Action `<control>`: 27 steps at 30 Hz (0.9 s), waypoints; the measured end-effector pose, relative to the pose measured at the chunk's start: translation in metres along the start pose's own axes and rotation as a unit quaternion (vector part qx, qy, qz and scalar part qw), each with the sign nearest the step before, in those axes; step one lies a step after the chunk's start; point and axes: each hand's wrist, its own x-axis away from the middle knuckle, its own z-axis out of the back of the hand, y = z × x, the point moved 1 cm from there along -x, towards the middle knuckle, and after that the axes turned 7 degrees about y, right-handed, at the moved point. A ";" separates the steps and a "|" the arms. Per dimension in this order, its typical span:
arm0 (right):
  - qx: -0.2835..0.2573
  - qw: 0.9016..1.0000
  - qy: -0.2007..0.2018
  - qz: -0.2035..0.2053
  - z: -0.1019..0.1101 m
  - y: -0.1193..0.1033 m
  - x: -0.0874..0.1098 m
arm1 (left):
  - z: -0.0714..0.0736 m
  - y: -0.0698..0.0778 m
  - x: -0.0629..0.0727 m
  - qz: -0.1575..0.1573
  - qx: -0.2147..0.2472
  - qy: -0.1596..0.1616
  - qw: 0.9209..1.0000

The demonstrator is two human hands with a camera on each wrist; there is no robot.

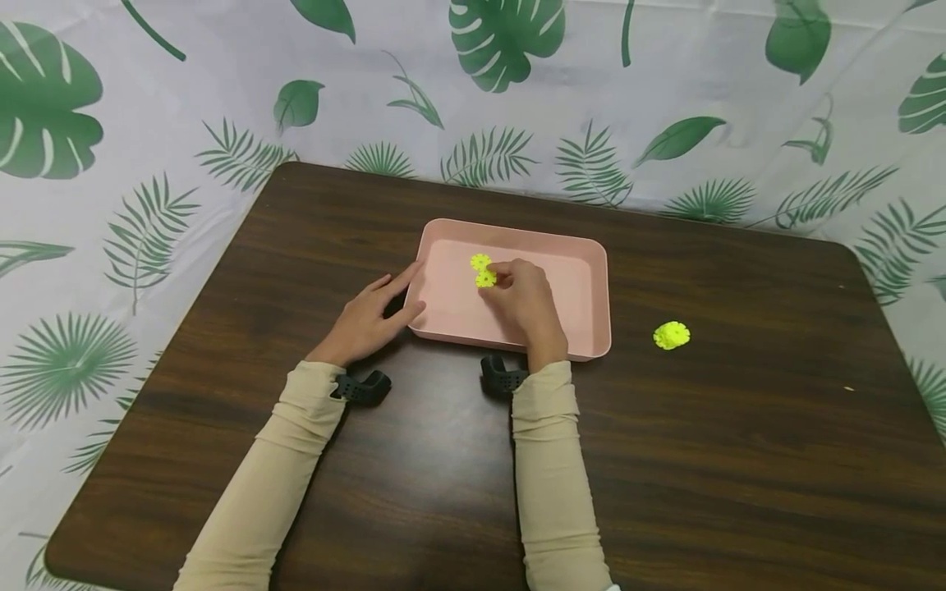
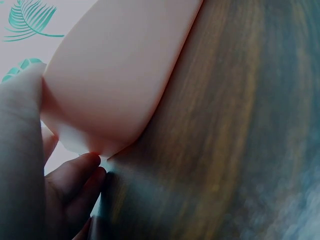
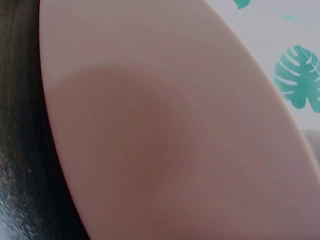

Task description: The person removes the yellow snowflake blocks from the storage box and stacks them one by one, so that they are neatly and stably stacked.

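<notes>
My left hand [image 1: 365, 322] grips the left end of a pink rectangular tray [image 1: 510, 343], its thumb [image 2: 30, 95] over the rim and other fingers [image 2: 75, 172] against the outer wall. Over the inside of the tray, my right hand [image 1: 525, 300] pinches a bright yellow notched disc [image 1: 485, 279] between thumb and forefinger. A second notched disc [image 1: 480, 262] of the same yellow sits against its far side. The right wrist view shows the tray's outer wall [image 3: 150, 150] close up, with the discs hidden.
A small heap of yellow notched discs [image 1: 671, 335] lies on the dark wooden table [image 1: 776, 427], right of the tray. Behind the table's far edge hangs a white cloth [image 1: 399, 49] with green leaf prints. Black bands [image 1: 362, 388] circle both wrists.
</notes>
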 end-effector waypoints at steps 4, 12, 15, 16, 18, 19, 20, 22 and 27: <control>-0.001 1.000 -0.007 -0.003 0.002 0.001 0.000 | -0.001 0.001 -0.001 -0.001 0.002 0.000 1.000; -0.018 0.999 0.017 0.039 0.010 0.005 0.000 | -0.001 -0.001 0.000 0.000 0.005 0.003 1.000; -0.036 0.996 0.051 0.059 0.021 0.008 0.002 | -0.002 -0.001 0.000 -0.003 0.009 0.003 1.000; -0.045 0.995 0.062 0.059 0.026 0.009 0.004 | -0.002 -0.002 0.000 -0.004 0.010 0.003 1.000; -0.061 0.992 0.087 0.074 0.036 0.013 0.007 | -0.002 -0.001 0.000 -0.002 0.011 0.001 1.000; -0.068 0.989 0.099 0.084 0.041 0.015 0.008 | -0.002 -0.001 0.000 0.000 0.010 0.001 1.000; -0.074 0.987 0.109 0.089 0.047 0.017 0.011 | -0.002 -0.001 0.000 0.002 0.009 0.000 1.000; -0.080 0.984 0.130 0.091 0.059 0.022 0.015 | -0.003 -0.002 0.001 0.007 0.005 0.000 1.000; -0.085 0.979 0.178 0.049 0.087 0.034 0.030 | -0.003 -0.002 0.001 0.009 0.000 0.003 1.000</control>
